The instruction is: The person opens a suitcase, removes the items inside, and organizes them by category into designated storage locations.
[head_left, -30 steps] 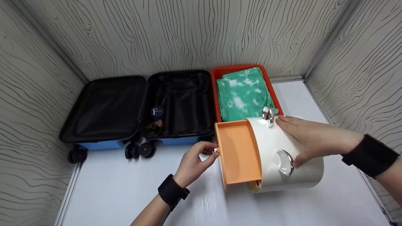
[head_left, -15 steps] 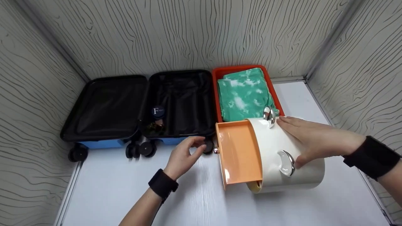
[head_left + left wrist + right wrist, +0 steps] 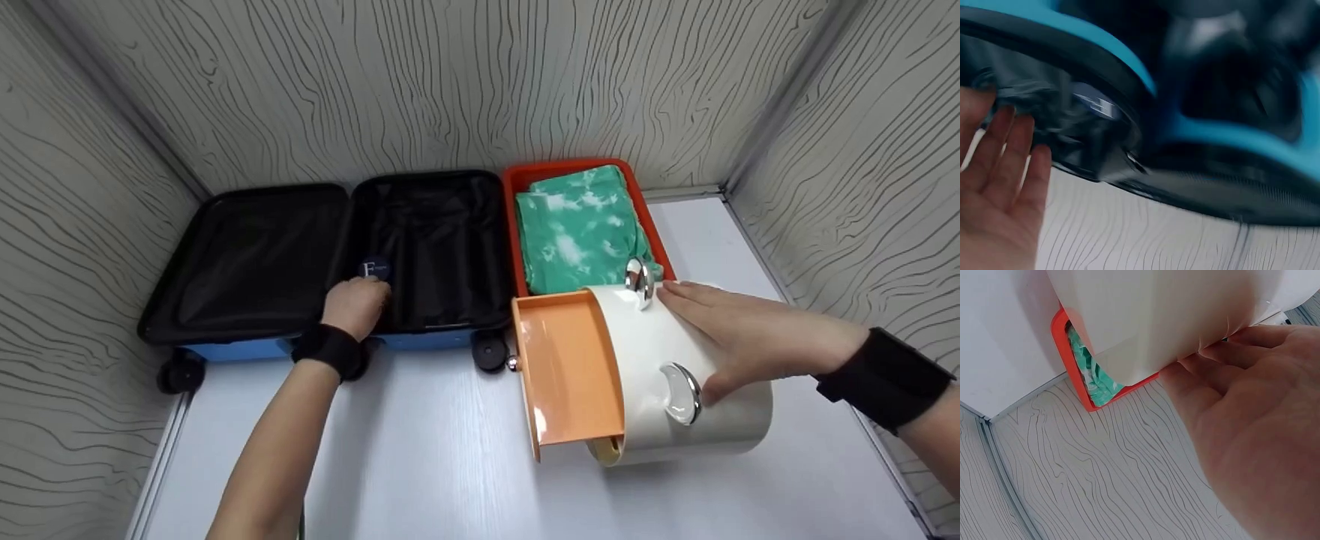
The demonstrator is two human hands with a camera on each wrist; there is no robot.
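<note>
My left hand [image 3: 355,304] reaches down into the right half of the open suitcase [image 3: 450,247]. Its fingers [image 3: 1013,149] are spread and nearly straight in the left wrist view, with nothing held. Just beyond the knuckles lies a round dark blue item [image 3: 376,266] marked with a white F. My right hand [image 3: 735,341] rests flat on the white rounded cabinet [image 3: 652,360], thumb by a silver crescent handle [image 3: 691,394]. An orange drawer [image 3: 571,367] with a small metal knob [image 3: 514,363] stands pulled out of the cabinet's left side.
Behind the cabinet, a red tray [image 3: 516,236] holds folded green and white cloth [image 3: 574,232]. The suitcase's left half [image 3: 247,262] lies flat beside the right one. Black wheels [image 3: 490,351] stick out at its front. Patterned walls [image 3: 450,82] enclose the white tabletop [image 3: 442,450].
My left hand has let go of the drawer knob and moved left into the suitcase, now covering the small brown and gold things there. The right hand stays on the cabinet.
</note>
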